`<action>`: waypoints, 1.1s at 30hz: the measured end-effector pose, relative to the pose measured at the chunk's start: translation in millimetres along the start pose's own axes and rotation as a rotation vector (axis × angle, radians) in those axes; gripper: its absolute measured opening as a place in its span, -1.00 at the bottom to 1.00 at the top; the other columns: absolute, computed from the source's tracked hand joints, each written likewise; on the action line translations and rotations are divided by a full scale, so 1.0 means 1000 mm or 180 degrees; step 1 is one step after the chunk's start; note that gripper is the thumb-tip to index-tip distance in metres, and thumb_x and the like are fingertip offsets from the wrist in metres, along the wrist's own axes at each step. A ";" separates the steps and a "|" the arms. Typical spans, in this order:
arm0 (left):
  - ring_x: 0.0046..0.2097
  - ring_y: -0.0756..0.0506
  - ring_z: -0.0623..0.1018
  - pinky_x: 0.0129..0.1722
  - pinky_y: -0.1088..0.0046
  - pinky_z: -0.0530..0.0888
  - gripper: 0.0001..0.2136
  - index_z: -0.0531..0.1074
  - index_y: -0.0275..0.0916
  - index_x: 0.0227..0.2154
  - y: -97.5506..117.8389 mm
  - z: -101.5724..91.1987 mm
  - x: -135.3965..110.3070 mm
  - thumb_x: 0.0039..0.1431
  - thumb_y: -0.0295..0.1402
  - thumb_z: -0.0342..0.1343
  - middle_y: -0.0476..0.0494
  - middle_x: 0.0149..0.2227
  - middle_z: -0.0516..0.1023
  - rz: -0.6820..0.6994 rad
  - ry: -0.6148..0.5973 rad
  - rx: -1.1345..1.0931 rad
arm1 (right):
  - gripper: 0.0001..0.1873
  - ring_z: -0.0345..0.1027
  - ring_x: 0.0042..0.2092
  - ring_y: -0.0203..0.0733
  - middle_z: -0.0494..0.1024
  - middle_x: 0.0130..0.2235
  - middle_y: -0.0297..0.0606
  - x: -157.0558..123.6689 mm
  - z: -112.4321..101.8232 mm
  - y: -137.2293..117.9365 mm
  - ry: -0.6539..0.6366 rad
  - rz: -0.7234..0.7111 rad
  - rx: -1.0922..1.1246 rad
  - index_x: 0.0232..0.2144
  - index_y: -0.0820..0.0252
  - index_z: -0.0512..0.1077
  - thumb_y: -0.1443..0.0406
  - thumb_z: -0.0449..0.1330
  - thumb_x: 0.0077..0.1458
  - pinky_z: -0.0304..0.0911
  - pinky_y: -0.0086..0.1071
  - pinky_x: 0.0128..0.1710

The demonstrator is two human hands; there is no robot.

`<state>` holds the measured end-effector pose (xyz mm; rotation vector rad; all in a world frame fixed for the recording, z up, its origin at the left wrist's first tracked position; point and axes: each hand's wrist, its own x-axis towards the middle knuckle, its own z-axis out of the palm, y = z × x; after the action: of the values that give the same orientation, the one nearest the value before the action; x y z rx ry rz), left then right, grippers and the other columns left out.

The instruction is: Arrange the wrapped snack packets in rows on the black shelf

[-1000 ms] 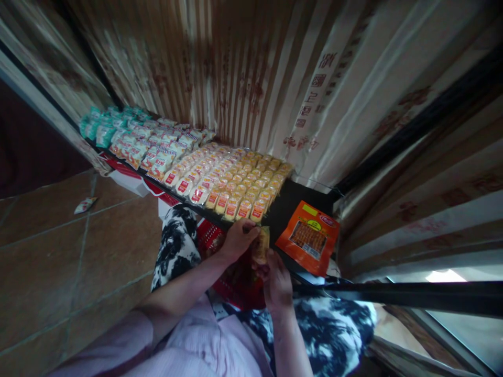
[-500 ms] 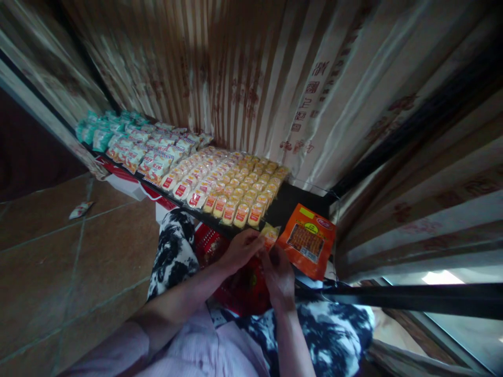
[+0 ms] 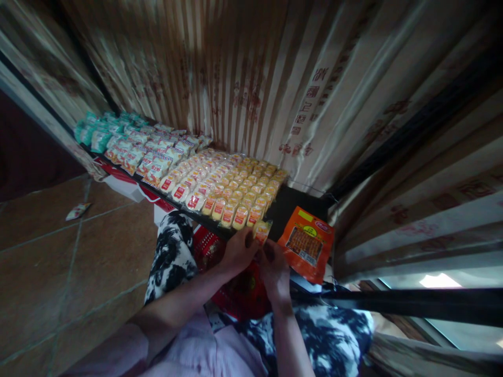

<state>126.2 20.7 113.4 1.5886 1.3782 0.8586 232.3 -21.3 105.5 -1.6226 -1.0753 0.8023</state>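
Observation:
Between my two hands, in the head view, is a small wrapped snack cake (image 3: 261, 231) with a yellow and orange wrapper. My left hand (image 3: 240, 250) pinches it from the left side, fingers closed. My right hand (image 3: 274, 269) is closed on its lower right end. The snack cake is just in front of the nearest row of yellow wrapped snack cakes (image 3: 245, 201) on the black shelf (image 3: 304, 201). A large orange snack pouch (image 3: 307, 243) lies flat to the right of my right hand.
White-wrapped cakes (image 3: 192, 175), white snack bags (image 3: 157, 159) and teal bags (image 3: 100, 137) line the shelf leftward. A red basket (image 3: 206, 243) sits below my hands. A dark bar (image 3: 393, 305) crosses at right. A small packet (image 3: 77, 211) lies on the tiled floor. Curtains (image 3: 236, 68) hang behind.
My hands have shifted slightly left with the snack cake. The cake has turned more upright, its orange label now showing more clearly. The shelf goods look the same.

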 end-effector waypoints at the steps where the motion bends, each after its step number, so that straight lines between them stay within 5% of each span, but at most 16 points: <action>1: -0.24 -0.07 0.42 -0.20 0.43 0.34 -0.85 0.37 -0.19 -0.26 0.002 -0.002 -0.002 0.09 -0.37 0.02 -0.07 -0.29 0.44 0.0058 0.0110 0.0176 | -0.59 0.38 -0.31 -0.08 0.54 -0.31 -0.16 0.000 0.001 -0.001 -0.0014 0.0005 0.0000 -0.27 0.16 0.44 0.00 0.17 -0.08 0.27 -0.24 -0.29; 11: 0.03 -0.12 0.36 0.06 0.28 0.32 -0.61 0.24 -0.22 0.04 -0.010 -0.002 0.002 0.12 -0.46 0.01 -0.18 -0.04 0.40 0.0752 0.0677 0.0864 | -0.65 0.36 -0.32 -0.09 0.50 -0.33 -0.17 0.014 0.015 -0.009 -0.0054 0.0009 -0.0259 -0.37 0.15 0.38 0.01 0.07 -0.05 0.22 -0.24 -0.28; 24: 0.04 -0.12 0.35 0.09 0.27 0.33 -0.73 0.34 -0.23 -0.03 -0.026 -0.001 0.003 0.24 -0.41 -0.09 -0.18 -0.02 0.41 0.1184 0.1002 0.1336 | -0.70 0.37 -0.33 -0.11 0.51 -0.32 -0.19 0.031 0.023 0.008 -0.0025 0.0028 -0.0299 -0.35 0.15 0.38 0.07 0.07 -0.03 0.25 -0.24 -0.28; 29: 0.30 -0.22 -0.02 0.21 0.09 0.11 -0.63 0.22 -0.24 0.10 -0.029 -0.006 0.010 0.24 -0.37 -0.11 -0.23 0.22 0.15 0.1473 0.1212 0.1815 | -0.74 0.39 -0.36 -0.11 0.50 -0.36 -0.21 0.035 0.025 0.005 -0.0033 -0.0004 -0.0335 -0.37 0.16 0.37 0.11 0.07 -0.02 0.26 -0.24 -0.31; 33: 0.32 -0.31 -0.22 0.20 -0.06 0.03 -0.49 0.06 -0.29 0.20 -0.035 -0.010 0.026 0.22 -0.25 -0.07 -0.33 0.29 -0.05 0.1487 0.1193 0.2157 | -0.73 0.40 -0.40 -0.14 0.49 -0.39 -0.25 0.037 0.026 0.008 -0.0065 0.0089 -0.0225 -0.36 0.15 0.36 0.09 0.10 0.00 0.28 -0.27 -0.35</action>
<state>106.9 49.1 85.0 2.4293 1.7036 1.0660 225.6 21.3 90.2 -1.6953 -1.1085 0.8087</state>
